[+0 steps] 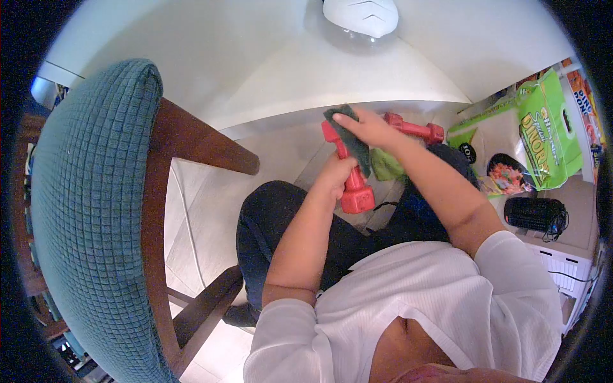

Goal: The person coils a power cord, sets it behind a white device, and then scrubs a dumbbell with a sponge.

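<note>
My left hand (pixel 336 176) is wrapped round the handle of a red dumbbell (pixel 358 200), which I hold tilted above my lap. One dumbbell head points toward me and the other away. In my right hand (pixel 370 129) is a dark green cloth (pixel 352 142), pressed along the side of the dumbbell. The fingers lie over the cloth's upper end. A second red dumbbell (pixel 418 129) lies on the floor just beyond my right forearm. Beside it, partly hidden by that arm, is a crumpled light green cloth (pixel 387 165).
A chair with a teal cover (pixel 96 210) stands close on my left, a white cable (pixel 187 223) near its legs. To my right are a green rice bag (pixel 539 140) and a black corded device (pixel 535 212) on a white unit. A white object (pixel 362 18) stands ahead.
</note>
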The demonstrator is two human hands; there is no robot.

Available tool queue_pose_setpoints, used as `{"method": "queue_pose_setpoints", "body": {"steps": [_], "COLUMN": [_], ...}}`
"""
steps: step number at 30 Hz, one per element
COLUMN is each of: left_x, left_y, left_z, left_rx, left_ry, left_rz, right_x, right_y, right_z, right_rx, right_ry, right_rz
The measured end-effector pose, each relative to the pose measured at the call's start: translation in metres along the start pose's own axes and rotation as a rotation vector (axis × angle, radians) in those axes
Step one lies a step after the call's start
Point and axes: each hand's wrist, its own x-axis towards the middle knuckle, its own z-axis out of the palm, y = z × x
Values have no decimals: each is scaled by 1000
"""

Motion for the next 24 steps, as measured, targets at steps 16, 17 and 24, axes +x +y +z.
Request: {"method": "queue_pose_setpoints", "body": {"steps": [16,17,24], "left_x": [1,3,1], "left_y": [-1,-2,0], "left_z": [-4,-6,-4], "left_rx": [4,39,2], "left_ry": [-19,-30,-40], "left_rz": [23,42,11], "right_x": [40,39,-6], "right_y": [21,28,9], "right_z": [5,-3,-36], "right_rx": [559,869,846], "right_ry": [216,217,156], "right_rz": [124,198,149]}}
